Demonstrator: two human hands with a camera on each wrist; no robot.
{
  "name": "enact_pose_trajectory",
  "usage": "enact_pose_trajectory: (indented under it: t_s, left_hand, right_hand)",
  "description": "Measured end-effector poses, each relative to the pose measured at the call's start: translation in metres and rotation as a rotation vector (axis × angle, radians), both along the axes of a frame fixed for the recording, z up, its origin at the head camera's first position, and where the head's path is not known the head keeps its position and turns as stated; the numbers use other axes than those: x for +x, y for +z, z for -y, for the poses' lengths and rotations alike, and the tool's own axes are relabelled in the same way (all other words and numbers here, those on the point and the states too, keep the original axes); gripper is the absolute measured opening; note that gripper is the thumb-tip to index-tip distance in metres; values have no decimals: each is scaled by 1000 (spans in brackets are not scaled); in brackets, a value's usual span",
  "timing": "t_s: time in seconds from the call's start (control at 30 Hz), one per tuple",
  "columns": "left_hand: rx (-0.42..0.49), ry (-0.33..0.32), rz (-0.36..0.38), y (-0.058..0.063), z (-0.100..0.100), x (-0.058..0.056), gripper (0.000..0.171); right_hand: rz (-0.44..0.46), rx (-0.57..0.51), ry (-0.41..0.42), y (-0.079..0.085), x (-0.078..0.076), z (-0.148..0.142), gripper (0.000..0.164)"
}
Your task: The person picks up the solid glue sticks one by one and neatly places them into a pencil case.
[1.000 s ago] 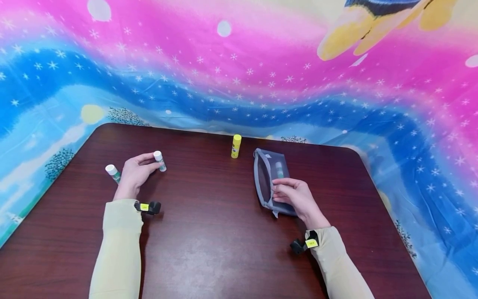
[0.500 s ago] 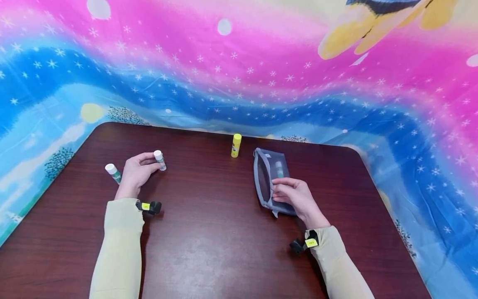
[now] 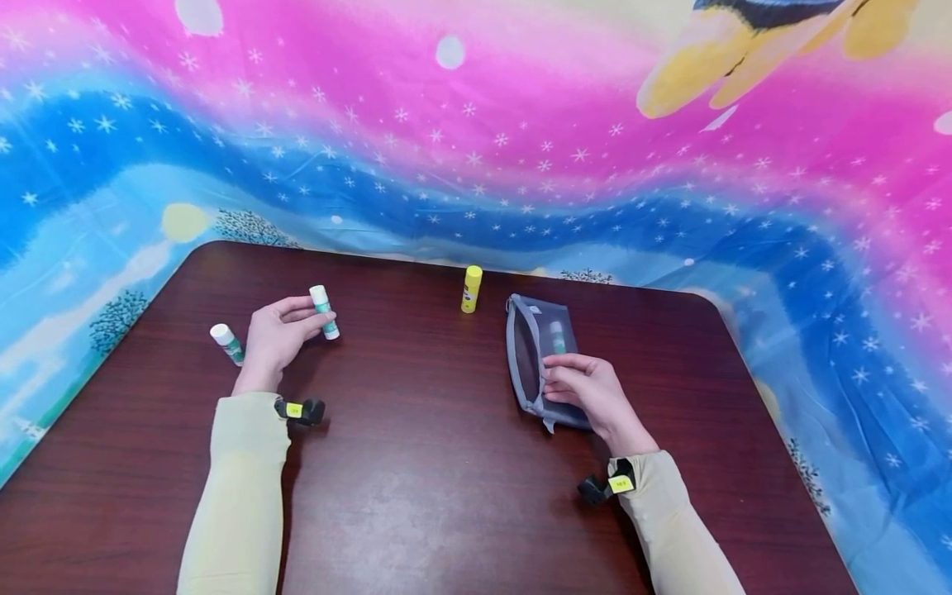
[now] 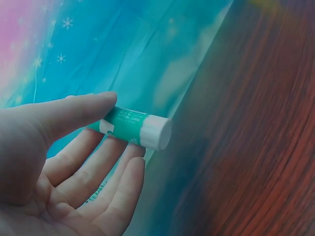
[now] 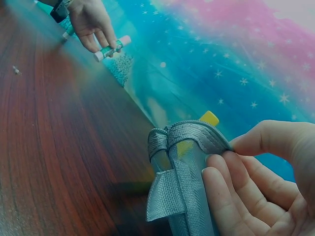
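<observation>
My left hand (image 3: 277,340) pinches a green-and-white glue stick (image 4: 128,125) between thumb and fingers, just above the table. Behind that hand stands a second green-and-white glue stick (image 3: 226,344), partly hidden by it. On the right, a grey zip pouch (image 3: 525,351) lies unzipped, its mouth facing left. My right hand (image 3: 587,392) grips the near side of its zip edge (image 5: 197,140) between thumb and fingers. Through the mesh of the pouch shows another green-and-white glue stick (image 3: 558,337).
A yellow glue stick (image 3: 472,289) stands upright near the table's far edge, left of the pouch. The dark wood table (image 3: 402,463) meets a patterned cloth backdrop (image 3: 387,165) at the back and sides.
My left hand has lifted the glue stick slightly off the table, and more of its green label now shows. The right hand and the pouch have not moved.
</observation>
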State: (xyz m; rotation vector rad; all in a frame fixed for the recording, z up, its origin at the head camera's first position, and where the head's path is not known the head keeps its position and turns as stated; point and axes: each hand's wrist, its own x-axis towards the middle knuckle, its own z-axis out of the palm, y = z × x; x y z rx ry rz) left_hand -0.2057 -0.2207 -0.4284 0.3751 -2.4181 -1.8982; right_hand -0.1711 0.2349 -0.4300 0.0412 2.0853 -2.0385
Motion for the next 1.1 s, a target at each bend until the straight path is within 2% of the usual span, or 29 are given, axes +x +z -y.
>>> enact_pose_trajectory:
  t_s: [0.5,0.73,1.1]
  left_hand:
    - [81,-34,1,1,-11,0,65]
    - [69,-30,6,1,-15,-1,63]
    - [30,-89,24,5,-25,2,67]
  right_hand:
    - [6,6,-2,0,0,0,29]
    - [5,10,-1,1,1,0,29]
    - [5,17,-3,0,1,0,30]
